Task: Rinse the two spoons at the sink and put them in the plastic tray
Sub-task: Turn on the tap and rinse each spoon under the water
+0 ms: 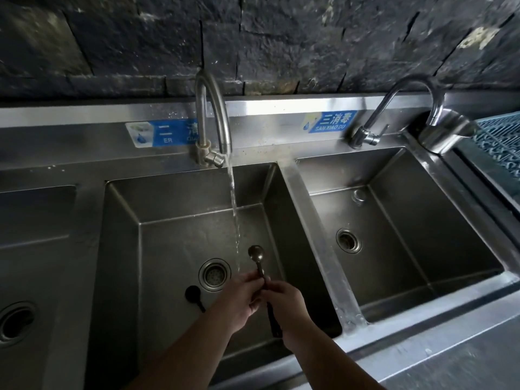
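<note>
Over the middle sink basin point(180, 220), both my hands hold one dark metal spoon point(256, 256), bowl pointing away from me. My left hand point(242, 296) grips its stem just below the bowl; my right hand point(284, 302) holds the handle, whose dark end pokes out below between my wrists. Water runs from the middle tap point(213, 119) and falls just left of the spoon's bowl onto my left hand. A second dark spoon point(194, 295) lies on the basin floor beside the drain point(214, 274). A blue plastic tray point(498, 144) shows at the right edge.
A second basin point(394, 220) with its own drain lies to the right, under another tap point(405, 108). Part of a third basin point(25, 249) is at the left. A steel rim point(422, 347) runs along the front; a dark stone wall stands behind.
</note>
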The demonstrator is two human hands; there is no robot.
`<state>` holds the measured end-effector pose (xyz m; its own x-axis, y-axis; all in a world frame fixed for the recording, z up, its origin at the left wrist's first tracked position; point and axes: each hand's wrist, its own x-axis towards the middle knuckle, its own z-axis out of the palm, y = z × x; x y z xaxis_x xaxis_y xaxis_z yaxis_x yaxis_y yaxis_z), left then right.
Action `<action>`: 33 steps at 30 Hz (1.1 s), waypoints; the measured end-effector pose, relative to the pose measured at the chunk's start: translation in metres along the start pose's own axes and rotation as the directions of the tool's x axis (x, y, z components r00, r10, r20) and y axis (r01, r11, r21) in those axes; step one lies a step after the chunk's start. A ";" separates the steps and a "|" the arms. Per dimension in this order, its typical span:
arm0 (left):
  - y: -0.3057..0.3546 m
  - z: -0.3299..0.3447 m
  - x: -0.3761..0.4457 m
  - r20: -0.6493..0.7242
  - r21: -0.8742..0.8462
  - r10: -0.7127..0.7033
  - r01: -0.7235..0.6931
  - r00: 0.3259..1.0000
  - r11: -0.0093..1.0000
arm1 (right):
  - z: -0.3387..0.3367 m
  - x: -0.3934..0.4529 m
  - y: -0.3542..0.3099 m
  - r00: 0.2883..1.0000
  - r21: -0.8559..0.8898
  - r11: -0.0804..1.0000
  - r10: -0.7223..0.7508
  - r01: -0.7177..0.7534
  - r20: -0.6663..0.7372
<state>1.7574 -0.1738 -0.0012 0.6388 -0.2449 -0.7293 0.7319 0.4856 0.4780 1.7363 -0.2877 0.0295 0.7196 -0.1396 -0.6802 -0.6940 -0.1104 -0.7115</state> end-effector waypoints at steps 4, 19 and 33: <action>-0.003 0.032 0.019 -0.051 0.058 0.069 -0.066 0.996 0.996 | -0.035 0.016 -0.003 0.999 -0.029 0.999 -0.017 0.018 0.040; -0.052 0.266 0.141 -0.114 0.438 0.185 -0.118 0.976 0.891 | -0.275 0.150 -0.022 0.999 -0.062 0.998 0.007 -0.004 0.040; -0.149 0.273 0.313 -0.156 0.769 0.088 0.065 0.984 0.636 | -0.344 0.299 0.054 0.972 -0.507 0.847 0.225 -0.161 0.068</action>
<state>1.9128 -0.5519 -0.1667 0.6559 -0.0668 -0.7519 0.6894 -0.3526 0.6328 1.9062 -0.6739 -0.1517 0.5452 -0.0939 -0.8330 -0.7157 -0.5695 -0.4042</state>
